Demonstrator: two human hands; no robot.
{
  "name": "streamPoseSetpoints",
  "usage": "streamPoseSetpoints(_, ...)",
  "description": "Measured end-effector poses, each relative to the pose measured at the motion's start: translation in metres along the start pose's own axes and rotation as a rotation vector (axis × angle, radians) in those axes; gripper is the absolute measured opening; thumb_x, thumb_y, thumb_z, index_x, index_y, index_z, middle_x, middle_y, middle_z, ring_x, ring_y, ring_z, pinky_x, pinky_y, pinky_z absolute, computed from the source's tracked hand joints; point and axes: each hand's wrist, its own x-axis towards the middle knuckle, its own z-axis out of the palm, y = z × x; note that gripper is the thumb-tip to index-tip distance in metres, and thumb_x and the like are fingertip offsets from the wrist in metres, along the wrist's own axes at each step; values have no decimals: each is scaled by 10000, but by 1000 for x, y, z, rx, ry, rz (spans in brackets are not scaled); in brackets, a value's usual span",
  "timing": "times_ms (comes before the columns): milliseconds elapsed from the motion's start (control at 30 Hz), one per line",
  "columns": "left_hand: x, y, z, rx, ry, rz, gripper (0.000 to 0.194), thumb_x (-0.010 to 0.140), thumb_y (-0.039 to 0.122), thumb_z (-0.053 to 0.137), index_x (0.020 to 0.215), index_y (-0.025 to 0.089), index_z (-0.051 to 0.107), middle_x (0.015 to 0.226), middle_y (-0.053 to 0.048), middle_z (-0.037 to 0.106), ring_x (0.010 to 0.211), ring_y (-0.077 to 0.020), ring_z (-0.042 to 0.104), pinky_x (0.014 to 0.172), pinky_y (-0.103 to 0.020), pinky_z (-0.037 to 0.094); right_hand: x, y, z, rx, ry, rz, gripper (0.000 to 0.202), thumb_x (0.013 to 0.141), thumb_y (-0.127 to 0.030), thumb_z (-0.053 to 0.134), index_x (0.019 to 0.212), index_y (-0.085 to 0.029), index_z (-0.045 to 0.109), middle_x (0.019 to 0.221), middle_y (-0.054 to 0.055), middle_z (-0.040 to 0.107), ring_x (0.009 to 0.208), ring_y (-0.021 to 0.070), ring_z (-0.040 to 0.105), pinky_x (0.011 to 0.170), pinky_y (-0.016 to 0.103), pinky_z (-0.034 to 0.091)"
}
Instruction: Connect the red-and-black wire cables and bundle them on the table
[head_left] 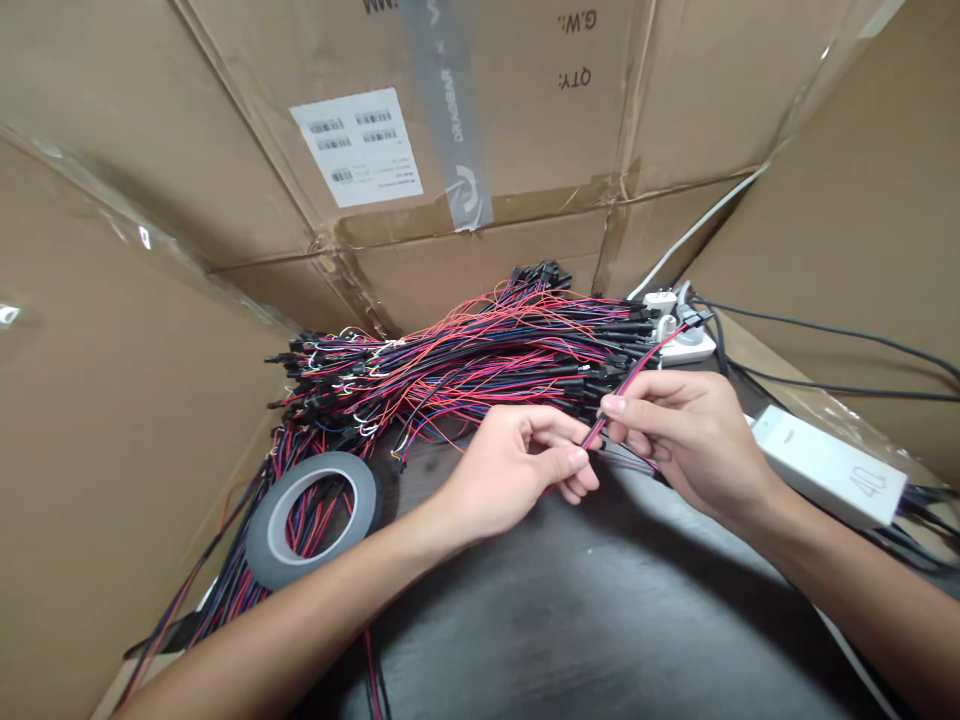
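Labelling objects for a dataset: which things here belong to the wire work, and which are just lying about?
Part of the work:
- red-and-black wire strand, pinched by left hand and right hand
- wire pile (same kind)
- grey tape roll, probably; untouched

Apparently just lying about:
- white power strip
- white box marked 40

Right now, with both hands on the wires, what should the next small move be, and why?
Probably slide the right hand along the red and dark wires toward their connector while the left hand holds firm. Both hands pinch the wires close together, and the connector end sticks out beyond the right hand, so this would likely straighten that stretch.
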Motion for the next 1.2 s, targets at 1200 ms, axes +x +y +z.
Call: streamPoseSetpoints(1200,-17,3,8,17,62,-24,120,785,90,642,848,95,743,643,-64,732,527,-146,689,558,-227,561,-7,-1,4,-1,-118,79,337,623,-391,843,619,-149,609,513,-16,551,395,54,399,334,163,240)
